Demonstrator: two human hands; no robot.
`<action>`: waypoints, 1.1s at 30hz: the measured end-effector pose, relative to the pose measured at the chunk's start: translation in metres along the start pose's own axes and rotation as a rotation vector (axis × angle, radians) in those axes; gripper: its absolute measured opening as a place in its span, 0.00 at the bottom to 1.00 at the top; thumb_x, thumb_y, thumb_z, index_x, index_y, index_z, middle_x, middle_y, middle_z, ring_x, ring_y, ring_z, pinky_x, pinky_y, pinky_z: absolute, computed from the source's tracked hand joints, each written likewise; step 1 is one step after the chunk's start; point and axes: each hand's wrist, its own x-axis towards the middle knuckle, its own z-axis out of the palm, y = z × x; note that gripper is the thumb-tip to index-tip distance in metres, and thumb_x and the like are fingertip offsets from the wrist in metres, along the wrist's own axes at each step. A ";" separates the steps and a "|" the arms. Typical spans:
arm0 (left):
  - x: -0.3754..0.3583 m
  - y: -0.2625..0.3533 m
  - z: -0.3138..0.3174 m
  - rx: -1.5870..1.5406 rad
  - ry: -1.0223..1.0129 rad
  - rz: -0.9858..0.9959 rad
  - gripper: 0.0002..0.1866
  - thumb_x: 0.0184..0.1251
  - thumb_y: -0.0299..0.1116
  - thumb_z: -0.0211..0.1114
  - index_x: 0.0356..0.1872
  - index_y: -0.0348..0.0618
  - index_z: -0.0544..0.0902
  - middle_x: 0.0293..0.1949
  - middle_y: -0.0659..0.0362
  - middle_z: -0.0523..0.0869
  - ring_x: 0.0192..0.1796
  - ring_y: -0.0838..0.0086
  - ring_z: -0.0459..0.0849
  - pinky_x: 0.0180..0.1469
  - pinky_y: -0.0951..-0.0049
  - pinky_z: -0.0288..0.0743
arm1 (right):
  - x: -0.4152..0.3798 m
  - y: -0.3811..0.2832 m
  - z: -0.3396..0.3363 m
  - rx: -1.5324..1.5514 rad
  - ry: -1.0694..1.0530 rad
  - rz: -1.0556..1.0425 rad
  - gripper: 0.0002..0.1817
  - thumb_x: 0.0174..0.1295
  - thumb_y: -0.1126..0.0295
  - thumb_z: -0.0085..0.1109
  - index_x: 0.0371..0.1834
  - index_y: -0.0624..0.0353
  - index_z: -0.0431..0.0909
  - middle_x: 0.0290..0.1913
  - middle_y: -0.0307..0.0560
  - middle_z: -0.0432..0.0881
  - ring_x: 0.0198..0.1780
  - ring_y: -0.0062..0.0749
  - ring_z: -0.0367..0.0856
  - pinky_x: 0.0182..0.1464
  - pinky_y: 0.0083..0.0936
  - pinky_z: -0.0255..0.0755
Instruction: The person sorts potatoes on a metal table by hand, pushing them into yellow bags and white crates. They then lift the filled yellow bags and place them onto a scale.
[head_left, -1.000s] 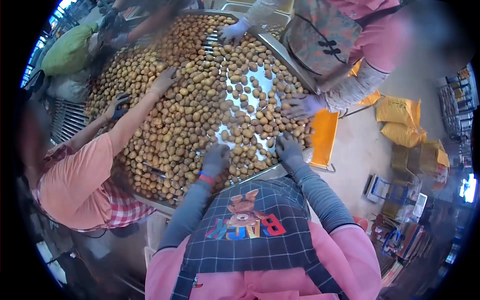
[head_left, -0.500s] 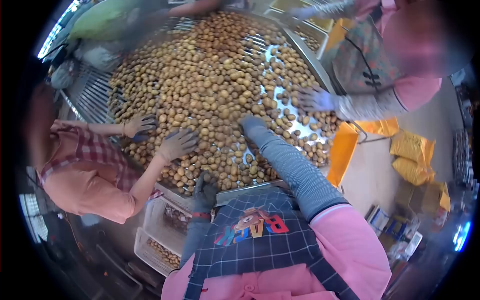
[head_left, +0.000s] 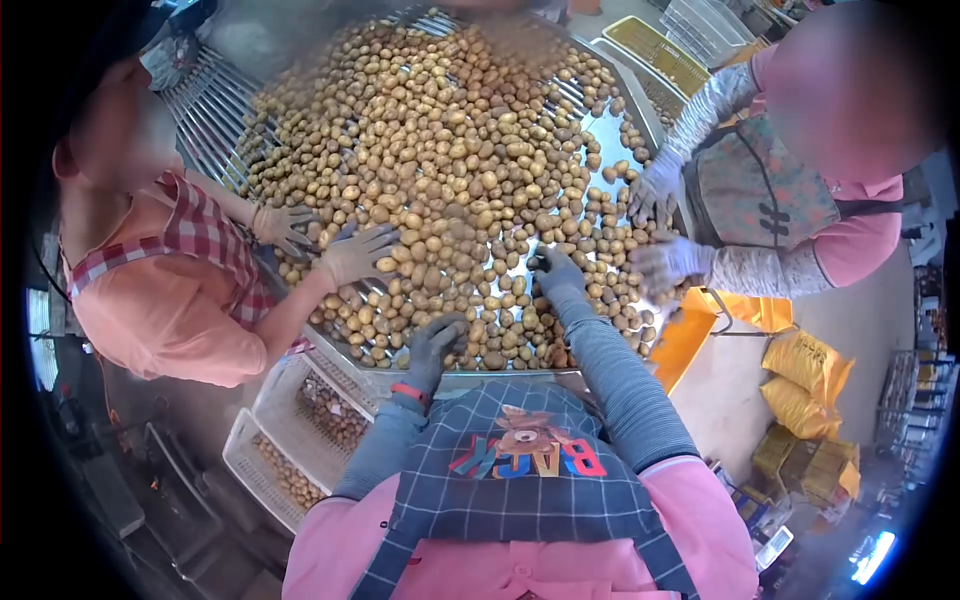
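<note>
A heap of small brown potatoes (head_left: 450, 190) covers the metal sorting table (head_left: 608, 135). My left hand (head_left: 432, 352), in a grey glove with a red band at the wrist, rests among the potatoes by the near edge. Its fingers curve to the right over them, apart from the thumb. Farther in and to the right, my right hand (head_left: 560, 277), also gloved, reaches into a thinner patch where shiny metal shows. Its dark fingertips are bent downward and apart, touching potatoes. No potato is visibly gripped in either hand.
At the left, a co-worker's gloved hands (head_left: 355, 255) lie on the heap; at the right, another's gloved hands (head_left: 668, 262) work there. White crates (head_left: 268, 470) with potatoes stand below left. An orange chute (head_left: 685, 340) and yellow sacks (head_left: 805, 370) are at right.
My left hand has moved up and right from the table's edge onto the potatoes. My right hand has shifted right and slightly nearer. The right co-worker's second hand has come onto the table.
</note>
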 end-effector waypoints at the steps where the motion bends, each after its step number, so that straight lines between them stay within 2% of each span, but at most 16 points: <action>1: 0.000 -0.001 -0.001 0.006 -0.008 0.001 0.18 0.72 0.36 0.62 0.55 0.34 0.81 0.43 0.58 0.86 0.40 0.76 0.84 0.44 0.75 0.78 | 0.001 -0.001 -0.004 -0.096 -0.107 0.016 0.21 0.60 0.58 0.64 0.58 0.38 0.80 0.58 0.43 0.82 0.58 0.42 0.82 0.59 0.38 0.76; 6: 0.008 -0.010 -0.013 0.002 -0.066 0.030 0.19 0.73 0.38 0.60 0.57 0.35 0.80 0.46 0.57 0.86 0.43 0.74 0.83 0.49 0.72 0.78 | 0.008 -0.007 0.008 -0.238 -0.197 -0.153 0.19 0.61 0.57 0.62 0.55 0.41 0.81 0.55 0.46 0.83 0.57 0.43 0.82 0.58 0.39 0.76; 9: 0.007 -0.016 -0.015 -0.500 -0.123 -0.005 0.24 0.76 0.47 0.55 0.61 0.39 0.75 0.53 0.53 0.82 0.55 0.67 0.79 0.62 0.66 0.72 | -0.009 -0.020 0.002 0.164 -0.043 0.117 0.18 0.61 0.56 0.62 0.50 0.54 0.83 0.47 0.50 0.86 0.53 0.44 0.84 0.55 0.38 0.76; 11: -0.002 -0.008 -0.007 -0.836 -0.229 -0.062 0.24 0.76 0.50 0.53 0.60 0.41 0.74 0.57 0.50 0.80 0.61 0.65 0.77 0.67 0.63 0.68 | -0.035 -0.021 0.024 0.394 0.063 -0.078 0.18 0.63 0.54 0.60 0.49 0.53 0.84 0.46 0.52 0.86 0.49 0.49 0.85 0.54 0.42 0.77; 13: -0.025 0.019 0.017 -0.948 -0.148 -0.177 0.21 0.78 0.50 0.52 0.55 0.42 0.75 0.55 0.51 0.82 0.60 0.66 0.79 0.64 0.67 0.72 | -0.085 -0.040 0.003 0.477 -0.308 -0.482 0.22 0.64 0.54 0.62 0.56 0.54 0.81 0.49 0.54 0.84 0.54 0.48 0.82 0.59 0.39 0.74; 14: -0.023 0.011 0.008 -0.961 -0.125 -0.175 0.21 0.78 0.50 0.52 0.55 0.42 0.75 0.55 0.51 0.82 0.60 0.66 0.79 0.64 0.67 0.72 | -0.099 -0.041 0.005 0.346 -0.242 -0.653 0.23 0.65 0.55 0.62 0.61 0.52 0.78 0.52 0.53 0.83 0.57 0.49 0.80 0.61 0.37 0.73; 17: -0.011 -0.026 -0.030 -1.205 -0.234 -0.489 0.14 0.77 0.46 0.57 0.38 0.46 0.77 0.37 0.61 0.83 0.26 0.83 0.77 0.25 0.86 0.72 | -0.088 -0.002 -0.009 -0.108 -0.041 -0.973 0.24 0.64 0.60 0.60 0.64 0.49 0.77 0.60 0.49 0.79 0.61 0.50 0.77 0.63 0.44 0.71; 18: -0.020 -0.027 -0.043 -1.217 -0.217 -0.486 0.14 0.77 0.46 0.57 0.38 0.46 0.77 0.37 0.61 0.83 0.26 0.83 0.77 0.25 0.86 0.72 | -0.078 0.023 -0.015 -0.293 -0.086 -0.971 0.24 0.63 0.61 0.60 0.64 0.48 0.77 0.62 0.49 0.77 0.63 0.50 0.75 0.64 0.47 0.70; 20: -0.049 -0.021 -0.082 -1.235 -0.438 -0.248 0.15 0.75 0.46 0.59 0.33 0.47 0.77 0.34 0.63 0.81 0.22 0.87 0.71 0.17 0.87 0.62 | -0.052 0.061 -0.022 -0.249 -0.115 -0.563 0.24 0.60 0.62 0.60 0.62 0.49 0.78 0.64 0.51 0.75 0.64 0.51 0.74 0.65 0.51 0.67; 24: -0.137 -0.046 -0.217 -0.951 0.223 -0.070 0.15 0.77 0.46 0.58 0.31 0.50 0.77 0.25 0.66 0.77 0.18 0.84 0.69 0.19 0.82 0.63 | -0.010 0.090 -0.017 -0.320 0.395 -0.336 0.21 0.58 0.63 0.61 0.56 0.53 0.82 0.61 0.54 0.78 0.59 0.52 0.76 0.61 0.48 0.70; 25: -0.148 -0.096 -0.268 -0.384 0.523 0.107 0.15 0.76 0.45 0.58 0.31 0.49 0.76 0.24 0.66 0.77 0.19 0.82 0.70 0.20 0.78 0.65 | -0.004 0.077 -0.012 -0.181 0.620 -0.331 0.19 0.58 0.63 0.61 0.53 0.54 0.83 0.60 0.55 0.78 0.57 0.52 0.77 0.59 0.47 0.70; 27: -0.183 -0.162 -0.359 -0.710 0.760 -0.010 0.11 0.75 0.39 0.60 0.38 0.41 0.79 0.31 0.59 0.82 0.27 0.73 0.78 0.29 0.71 0.75 | -0.037 -0.017 -0.012 0.329 0.224 -0.491 0.14 0.54 0.67 0.63 0.43 0.59 0.84 0.54 0.56 0.81 0.53 0.54 0.78 0.59 0.43 0.70; 28: -0.179 -0.147 -0.348 -0.707 0.765 -0.010 0.11 0.75 0.39 0.60 0.38 0.41 0.79 0.31 0.59 0.82 0.27 0.73 0.78 0.29 0.71 0.75 | -0.050 -0.054 -0.010 0.201 0.070 -0.728 0.14 0.54 0.64 0.63 0.42 0.58 0.84 0.52 0.54 0.82 0.51 0.51 0.79 0.58 0.44 0.71; 30: -0.146 -0.097 -0.296 0.334 1.213 -0.101 0.15 0.73 0.33 0.59 0.52 0.32 0.78 0.43 0.53 0.84 0.41 0.67 0.83 0.48 0.69 0.78 | -0.078 -0.105 -0.005 -0.084 -0.401 -1.131 0.18 0.58 0.58 0.61 0.51 0.52 0.83 0.57 0.50 0.81 0.59 0.47 0.78 0.63 0.49 0.69; 32: -0.107 -0.079 -0.263 0.697 0.993 0.437 0.25 0.69 0.29 0.60 0.66 0.34 0.73 0.58 0.48 0.82 0.60 0.63 0.79 0.65 0.65 0.70 | -0.081 -0.042 0.039 -0.083 -0.284 -1.396 0.23 0.64 0.56 0.59 0.62 0.44 0.78 0.66 0.47 0.76 0.70 0.50 0.69 0.73 0.52 0.61; 33: -0.095 -0.018 -0.194 0.762 0.909 0.365 0.24 0.67 0.27 0.61 0.64 0.34 0.76 0.60 0.47 0.81 0.61 0.61 0.79 0.65 0.65 0.70 | -0.074 -0.019 0.035 -0.145 -0.337 -1.287 0.24 0.66 0.54 0.58 0.66 0.40 0.75 0.69 0.45 0.73 0.74 0.51 0.63 0.76 0.53 0.55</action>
